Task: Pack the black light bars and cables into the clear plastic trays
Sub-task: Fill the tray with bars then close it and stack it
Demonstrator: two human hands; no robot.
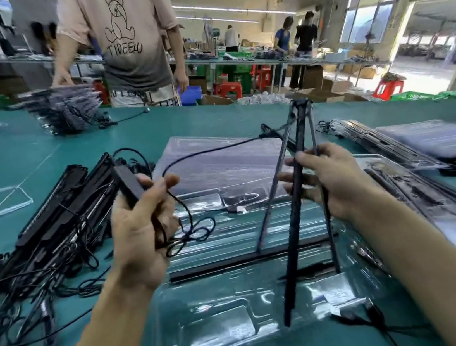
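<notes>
The black light bars [296, 216] are standing on end over the clear plastic tray [213, 330], bunched at the top and splaying out toward their lower tips like a tripod. The right hand [339, 183] is gripping them around the middle, fingers curled about the bundle. As I read it, that is keeping them together while they get sorted toward the tray's long channels. Their tips are resting on or just above the moulded plastic; I can't tell which.

A thin cable [211, 149] is running from the top of the bars across to the left hand [141, 229]. That hand is closed around a black inline controller [128, 184], with slack loops dangling below the palm. Holding the wire up and aside looks like a way of stopping it tangling under the bars before they go down.

One more bar [233, 263] appears to be lying flat across the tray already, so the packing of this tray seems partly done.

Further out, a heap of unpacked bars and cables [51, 215] is lying to the left on the green counter [28, 159], close enough to draw from. A stack of empty trays [219, 159] is waiting just behind the working tray, and filled trays [433, 141] are piling up on the right. Across the counter, another person [132, 39] is handling a separate stack.
</notes>
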